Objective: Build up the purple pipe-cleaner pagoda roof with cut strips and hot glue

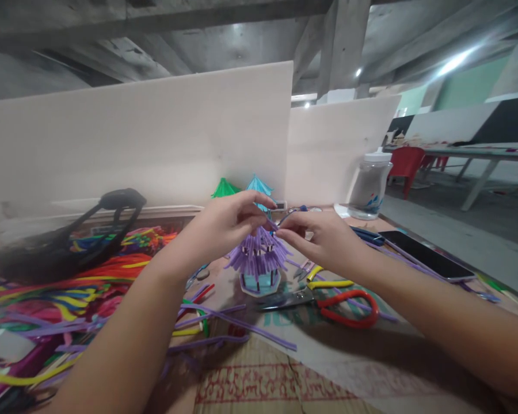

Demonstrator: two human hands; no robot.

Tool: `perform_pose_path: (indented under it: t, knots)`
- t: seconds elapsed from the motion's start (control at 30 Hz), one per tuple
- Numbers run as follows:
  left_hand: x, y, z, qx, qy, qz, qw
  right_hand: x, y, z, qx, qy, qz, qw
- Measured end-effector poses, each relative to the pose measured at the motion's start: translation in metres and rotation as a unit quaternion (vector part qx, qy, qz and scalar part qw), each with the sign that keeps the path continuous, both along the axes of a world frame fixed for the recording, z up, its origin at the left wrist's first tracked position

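Observation:
A small tiered pavilion model [259, 259] stands before me, with fringed roofs of purple pipe cleaners over a light blue base. Its top is hidden behind my fingers. Just above it, my left hand [224, 221] and my right hand [317, 237] meet, fingertips close together. Both pinch a short purple pipe cleaner [273, 225] that shows between them. Right of the model lie red-handled scissors [349, 309] and yellow-handled pliers [328, 283]. Loose purple pipe cleaners [254, 329] cross the table in front.
Green [225, 188] and blue [259, 185] pointed roofs stand behind my hands. Colourful pipe cleaners [112, 267] and a black strapped object [69, 247] crowd the left. At right are a phone [427, 253] and a clear bottle [369, 187]. A white partition [155, 138] rises behind.

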State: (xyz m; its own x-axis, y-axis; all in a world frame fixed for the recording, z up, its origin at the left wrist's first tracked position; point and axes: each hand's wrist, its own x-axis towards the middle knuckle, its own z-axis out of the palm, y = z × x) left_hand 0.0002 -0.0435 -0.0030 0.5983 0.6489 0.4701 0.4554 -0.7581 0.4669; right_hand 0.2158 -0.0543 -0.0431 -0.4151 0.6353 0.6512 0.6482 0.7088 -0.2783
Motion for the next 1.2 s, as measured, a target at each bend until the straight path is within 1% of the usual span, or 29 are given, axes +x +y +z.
perform_pose_path:
  t: [0.1, 0.17, 0.23, 0.27, 0.33, 0.47, 0.63, 0.77, 0.87, 1.07, 1.2]
  knots:
    - [0.0, 0.002, -0.001, 0.011, -0.01, 0.008, 1.0, 0.0, -0.003, -0.007, -0.017, -0.016, 0.0, 1.0]
    - [0.0, 0.006, -0.002, 0.039, -0.052, 0.048, 0.997, -0.001, -0.005, -0.014, -0.019, -0.01, 0.006, 1.0]
    - [-0.001, 0.012, -0.002, 0.07, -0.094, 0.102, 0.988, -0.003, -0.006, -0.024, -0.008, -0.003, 0.017, 1.0]
    - [-0.002, 0.015, -0.003, 0.076, -0.103, 0.123, 0.984, -0.004, -0.006, -0.028, -0.003, -0.004, 0.024, 1.0]
    - [-0.003, 0.023, -0.005, 0.068, -0.088, 0.141, 0.984, -0.007, -0.006, -0.036, -0.004, -0.012, 0.037, 0.999]
    - [-0.003, 0.034, -0.012, 0.046, -0.036, 0.139, 0.989, -0.013, -0.006, -0.044, -0.041, -0.021, 0.032, 0.998]
    - [-0.002, 0.039, -0.018, 0.037, -0.028, 0.127, 0.991, -0.018, -0.006, -0.049, -0.083, -0.003, 0.032, 0.996]
    - [-0.001, 0.039, -0.018, 0.034, -0.028, 0.113, 0.993, -0.021, -0.007, -0.053, -0.099, -0.007, 0.017, 0.995]
    - [-0.001, 0.039, -0.017, 0.036, -0.026, 0.11, 0.993, -0.022, -0.008, -0.053, -0.11, -0.01, 0.001, 0.994]
    - [0.0, 0.037, -0.017, 0.038, -0.023, 0.099, 0.994, -0.024, -0.007, -0.052, -0.159, 0.007, -0.005, 0.987]
    - [0.0, 0.034, -0.016, 0.047, -0.022, 0.095, 0.994, -0.024, -0.005, -0.055, -0.158, 0.025, -0.003, 0.987]
